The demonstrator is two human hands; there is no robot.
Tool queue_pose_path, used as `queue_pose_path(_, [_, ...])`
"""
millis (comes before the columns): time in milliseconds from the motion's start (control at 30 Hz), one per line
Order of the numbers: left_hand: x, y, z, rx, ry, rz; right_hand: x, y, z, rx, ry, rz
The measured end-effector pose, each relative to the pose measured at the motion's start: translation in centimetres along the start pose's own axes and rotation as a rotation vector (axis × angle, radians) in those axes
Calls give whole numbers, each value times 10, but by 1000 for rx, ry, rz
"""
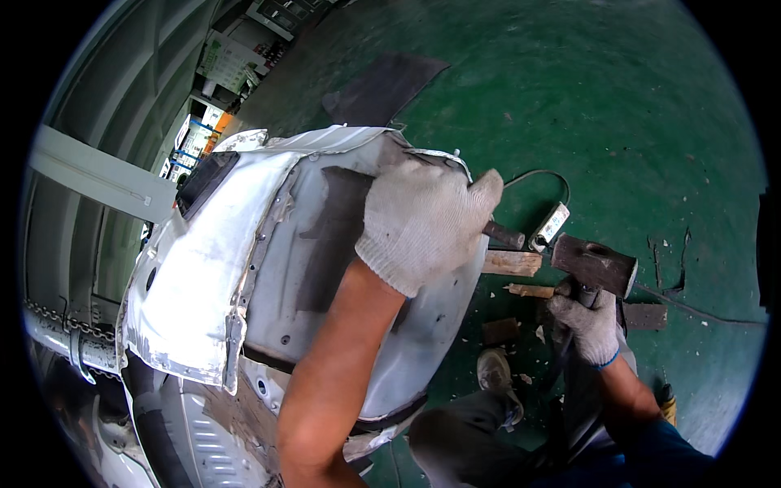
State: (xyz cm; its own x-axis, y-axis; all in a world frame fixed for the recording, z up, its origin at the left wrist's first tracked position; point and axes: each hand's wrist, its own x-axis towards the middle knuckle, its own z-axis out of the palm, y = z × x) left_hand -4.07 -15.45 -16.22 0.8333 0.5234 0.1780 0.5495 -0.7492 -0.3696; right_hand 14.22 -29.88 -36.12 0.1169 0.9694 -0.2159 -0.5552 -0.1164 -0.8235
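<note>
My left hand [423, 220] in a pale knit glove is closed on a short dark metal bar [507, 236], whose end sticks out to the right of the glove. It is over the upper right of a dented white metal car body section [195, 293], and hides part of it. My right hand [584, 324], also gloved, grips a sledgehammer by its handle, close under the heavy dark head [594, 266]. The hammer is held to the right of the panel, lower in the picture than the bar.
Wood offcuts [512, 262], a power strip [550, 228] with a cord and scattered debris lie on the green floor [618, 114]. A dark mat [382, 89] lies farther back. A steel beam [98, 167] and a chained pipe [61, 342] stand at the left. My shoe [493, 370] shows below.
</note>
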Motion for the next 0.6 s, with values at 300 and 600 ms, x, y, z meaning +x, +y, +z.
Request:
queue_pose_path(300, [12,-13,-4,114,20,24,3,13,-14,-2,-22,-13])
queue_pose_path(600, [7,-12,-4,60,30,-19,10,-51,-41,-139,397,-737])
